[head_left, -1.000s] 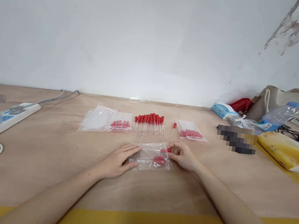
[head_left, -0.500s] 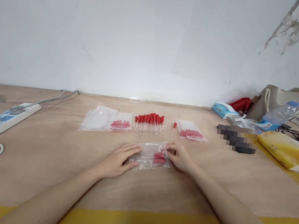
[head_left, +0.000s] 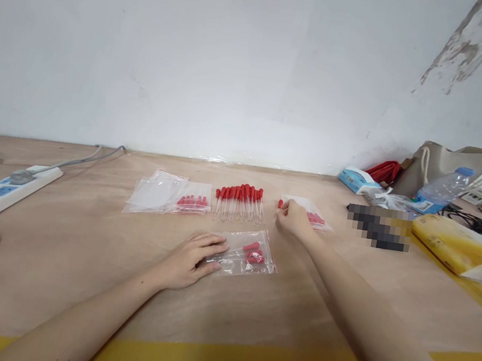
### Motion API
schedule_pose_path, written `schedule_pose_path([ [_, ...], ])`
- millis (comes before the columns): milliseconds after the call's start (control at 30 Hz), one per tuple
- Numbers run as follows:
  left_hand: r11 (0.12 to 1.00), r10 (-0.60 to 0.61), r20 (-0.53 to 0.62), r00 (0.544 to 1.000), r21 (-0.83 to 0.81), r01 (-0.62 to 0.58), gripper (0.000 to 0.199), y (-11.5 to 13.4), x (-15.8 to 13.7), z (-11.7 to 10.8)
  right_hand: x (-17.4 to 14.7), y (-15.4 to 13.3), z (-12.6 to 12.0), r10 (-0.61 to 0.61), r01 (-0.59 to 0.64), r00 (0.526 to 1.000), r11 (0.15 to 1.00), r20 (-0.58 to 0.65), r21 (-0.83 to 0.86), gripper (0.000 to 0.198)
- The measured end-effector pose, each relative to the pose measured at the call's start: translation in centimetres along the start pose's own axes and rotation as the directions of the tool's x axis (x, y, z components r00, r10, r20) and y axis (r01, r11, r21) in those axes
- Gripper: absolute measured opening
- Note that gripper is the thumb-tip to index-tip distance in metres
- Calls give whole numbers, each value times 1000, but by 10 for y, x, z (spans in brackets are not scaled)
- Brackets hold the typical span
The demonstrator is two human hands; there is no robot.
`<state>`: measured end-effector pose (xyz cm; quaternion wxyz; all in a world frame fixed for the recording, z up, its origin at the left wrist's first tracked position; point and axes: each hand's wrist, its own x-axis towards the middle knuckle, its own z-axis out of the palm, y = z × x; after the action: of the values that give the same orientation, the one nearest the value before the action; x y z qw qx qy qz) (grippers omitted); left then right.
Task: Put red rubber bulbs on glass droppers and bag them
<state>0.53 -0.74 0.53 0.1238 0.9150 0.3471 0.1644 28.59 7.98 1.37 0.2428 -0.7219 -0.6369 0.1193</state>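
Fingers and thumb of my left hand (head_left: 193, 259) are spread and lie on the left end of a clear zip bag (head_left: 236, 259). Inside that bag are several droppers with red rubber bulbs (head_left: 255, 258); its zip edge faces right. My right hand (head_left: 293, 217) reaches farther forward, closed in a pinch on a single dropper (head_left: 281, 204) whose red bulb shows above the fingertips. Behind this hand, partly covered, lies a filled bag (head_left: 324, 224) of red-bulbed droppers. A row of loose droppers (head_left: 240, 200) is laid side by side to the left of my right hand.
Left of the row lie another filled bag (head_left: 195, 202) and a stack of flat clear bags (head_left: 153, 191). A power strip (head_left: 36, 181) with cables stands far left. On the right are a yellow packet (head_left: 449, 242), a plastic bottle (head_left: 443, 189) and a blue box (head_left: 359, 180).
My right hand has let go of the zip bag's right edge and moved forward to the single dropper. The bulbs in the bag have spread slightly. My left hand stays in place.
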Motion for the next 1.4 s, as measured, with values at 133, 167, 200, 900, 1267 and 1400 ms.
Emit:
schedule_pose_path([
  [133, 1000, 14, -15, 1000, -11, -15, 40, 2, -1, -2, 24, -20, 15, 123, -119, 991, 990, 48, -72, 44],
  [167, 1000, 21, -18, 1000, -16, -21, 40, 2, -1, -2, 27, -24, 18, 140, -136, 989, 988, 51, -72, 48],
  [200, 999, 27, -20, 999, -22, -27, 39, 3, -1, -3, 29, -27, 20, 152, -148, 987, 987, 54, -67, 51],
  [900, 998, -7, -11, 1000, -63, 7, 29, 3, -1, -3, -63, 15, 18, 93, -42, 996, 345, 11, 937, 45],
  [1267, 999, -14, -24, 1000, -46, 12, 33, 5, 0, -3, -77, 18, 12, 6, -109, 994, 328, 113, 939, 41],
  [1400, 998, -29, -34, 999, -64, 27, 40, 5, 0, -3, -78, 18, 12, -36, -136, 985, 437, 168, 889, 35],
])
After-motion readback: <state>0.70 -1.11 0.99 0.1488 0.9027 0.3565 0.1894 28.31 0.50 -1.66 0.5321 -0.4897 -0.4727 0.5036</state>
